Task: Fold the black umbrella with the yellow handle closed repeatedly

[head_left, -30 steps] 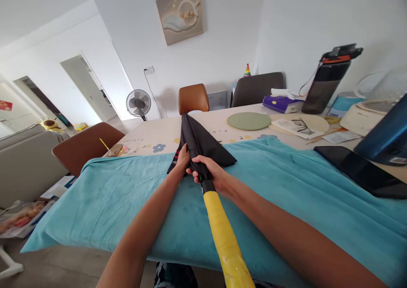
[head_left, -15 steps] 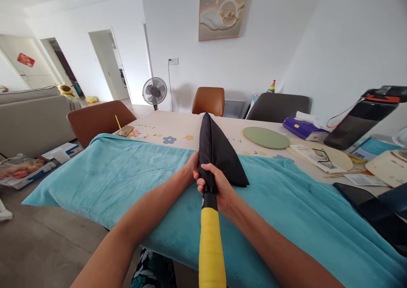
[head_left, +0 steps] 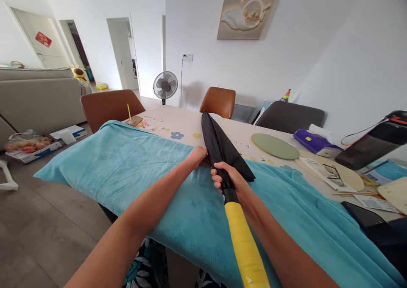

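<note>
A folded black umbrella points away from me over the table, its canopy gathered and one loose fold spread to the right. Its thick handle is wrapped in yellow and slants toward me at the lower right. My right hand is closed around the canopy's base, just above the handle. At the canopy's left side, my left hand is closed against the black fabric, its fingertips partly hidden. Beneath both hands lies a turquoise blanket draped over the table's near side.
On the table are a green oval mat, a purple tissue pack, glasses, a dark bottle and a black device. Chairs stand around it. A fan is behind.
The umbrella has tilted, its handle swinging to the right. My left hand has shifted away from my right hand along the canopy's left edge. The view has turned slightly left.
</note>
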The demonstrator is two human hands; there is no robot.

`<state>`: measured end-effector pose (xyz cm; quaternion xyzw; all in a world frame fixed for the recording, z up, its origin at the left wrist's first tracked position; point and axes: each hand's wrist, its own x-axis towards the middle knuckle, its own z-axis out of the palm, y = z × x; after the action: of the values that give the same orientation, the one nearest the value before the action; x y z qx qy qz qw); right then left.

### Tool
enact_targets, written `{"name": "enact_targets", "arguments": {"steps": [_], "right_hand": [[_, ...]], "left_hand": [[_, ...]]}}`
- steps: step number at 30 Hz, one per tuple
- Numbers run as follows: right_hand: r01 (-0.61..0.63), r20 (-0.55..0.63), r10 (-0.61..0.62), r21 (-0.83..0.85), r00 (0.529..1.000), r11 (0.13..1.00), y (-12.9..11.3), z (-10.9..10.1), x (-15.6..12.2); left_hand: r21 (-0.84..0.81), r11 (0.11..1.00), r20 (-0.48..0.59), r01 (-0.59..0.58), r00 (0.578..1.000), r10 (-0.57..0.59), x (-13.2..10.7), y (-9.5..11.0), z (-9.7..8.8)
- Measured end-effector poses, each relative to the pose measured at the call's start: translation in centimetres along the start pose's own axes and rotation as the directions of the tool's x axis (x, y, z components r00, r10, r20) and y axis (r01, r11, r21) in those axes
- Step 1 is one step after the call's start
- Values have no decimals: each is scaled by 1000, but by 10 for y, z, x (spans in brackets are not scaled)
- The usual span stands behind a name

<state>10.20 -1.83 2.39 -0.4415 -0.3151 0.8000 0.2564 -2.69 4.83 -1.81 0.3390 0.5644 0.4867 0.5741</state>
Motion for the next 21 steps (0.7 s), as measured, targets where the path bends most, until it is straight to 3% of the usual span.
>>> {"name": "enact_targets", "arguments": {"steps": [2,4,10,15,18,21], "right_hand": [[41,-32,-41,1,999,999,7,-2,7],[61,-52,-62,-37,997,997,14,-3,13],[36,-51,-44,-143,998,989,25,3,20],[51,-29,-57,-186,998,981,26,15,20],[39,-14,-42,-189,999,981,24,19,21],[22,28,-18,-167,999,986,22,20,23]], "left_hand": [[-15,998,-108,-69,992,67,3,1,-3],[-63,994,-124,-87,989,79,5,0,-2],[-388,922,92,21,996,16,2,-2,2],[-366,924,199,109,979,-37,-10,7,-8],[-315,949,123,-16,991,57,-35,-1,-24],[-197,962,-32,-192,981,189,-82,-27,-51]]}}
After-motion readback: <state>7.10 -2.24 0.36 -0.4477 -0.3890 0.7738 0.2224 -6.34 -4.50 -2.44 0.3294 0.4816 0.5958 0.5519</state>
